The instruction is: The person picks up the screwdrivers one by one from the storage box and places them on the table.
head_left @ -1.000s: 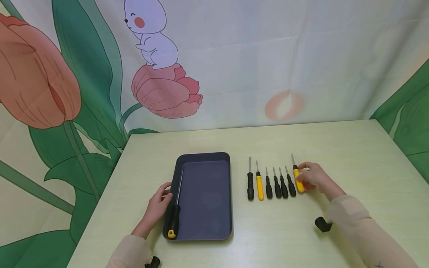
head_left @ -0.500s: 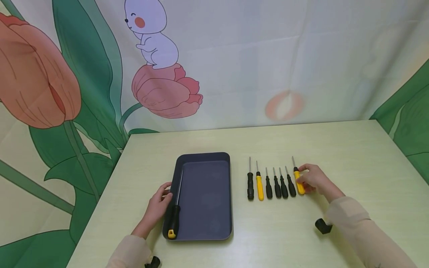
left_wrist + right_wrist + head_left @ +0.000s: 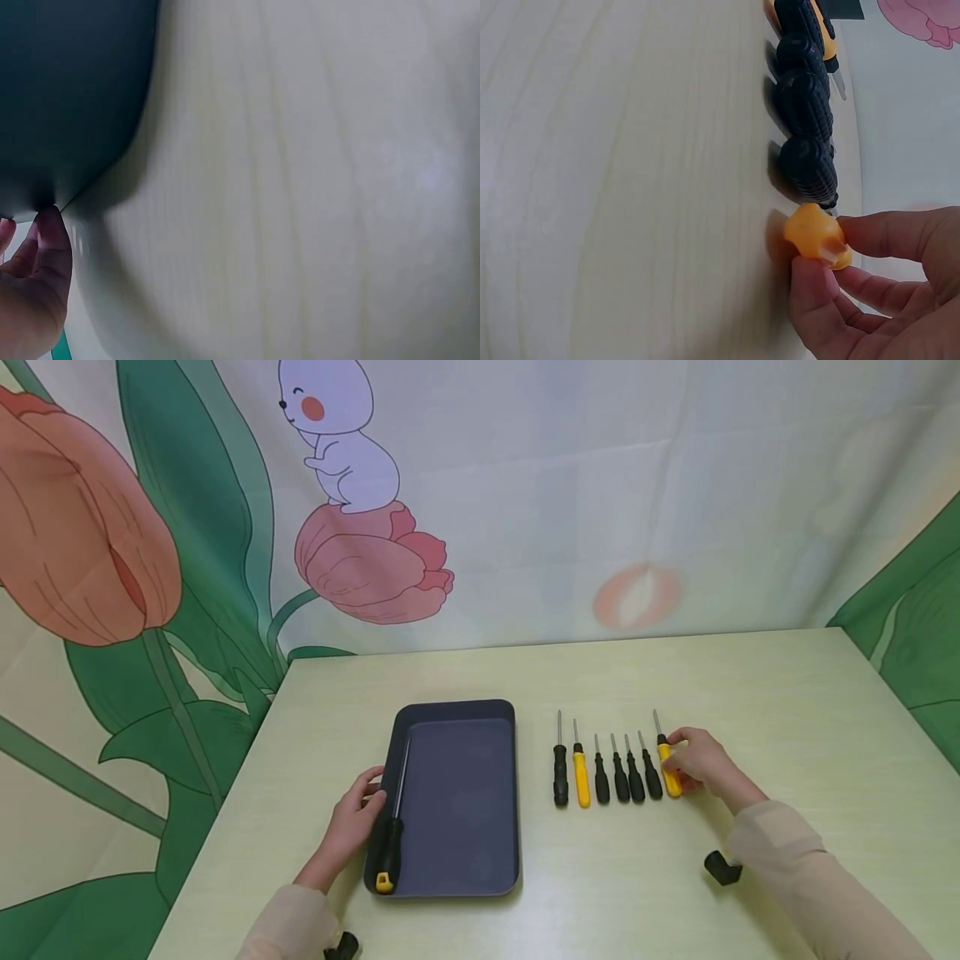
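My left hand (image 3: 351, 817) grips the left rim of a dark grey tray (image 3: 461, 887); in the left wrist view its fingertips (image 3: 51, 225) meet the tray's wall. Inside the tray, along its left side, lies a long screwdriver (image 3: 392, 852) with a black handle and yellow end. My right hand (image 3: 705, 760) pinches the yellow handle of a screwdriver (image 3: 670, 777), the rightmost of a row on the table. Seen from the right wrist, thumb and fingers are on either side of that handle's end, close over the tabletop.
Left of the held screwdriver, several black-handled screwdrivers (image 3: 636, 789) and another yellow one (image 3: 581, 781) lie side by side, tips pointing away. They stand between the right hand and the tray. A printed curtain (image 3: 525, 527) hangs behind the pale table (image 3: 600, 893).
My right hand has shifted the yellow screwdriver slightly toward me over the first half second, then stayed nearly still. The left hand and the tray have kept their place.
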Demonstrator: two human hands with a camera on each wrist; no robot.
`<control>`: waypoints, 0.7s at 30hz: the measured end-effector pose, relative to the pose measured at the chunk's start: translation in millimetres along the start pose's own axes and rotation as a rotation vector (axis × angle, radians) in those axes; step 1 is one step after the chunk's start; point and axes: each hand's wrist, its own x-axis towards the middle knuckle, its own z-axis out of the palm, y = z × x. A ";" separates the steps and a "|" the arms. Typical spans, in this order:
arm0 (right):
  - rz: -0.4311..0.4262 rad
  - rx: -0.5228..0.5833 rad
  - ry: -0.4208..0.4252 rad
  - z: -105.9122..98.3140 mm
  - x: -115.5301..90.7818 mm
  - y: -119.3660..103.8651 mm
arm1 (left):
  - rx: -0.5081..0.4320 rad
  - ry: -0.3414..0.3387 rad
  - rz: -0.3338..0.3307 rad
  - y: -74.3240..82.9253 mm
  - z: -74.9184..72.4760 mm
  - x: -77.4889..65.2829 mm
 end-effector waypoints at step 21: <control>-0.008 -0.064 0.015 1.4 -6.1 -1.1 | 0.007 0.007 0.024 -0.9 0.3 1.6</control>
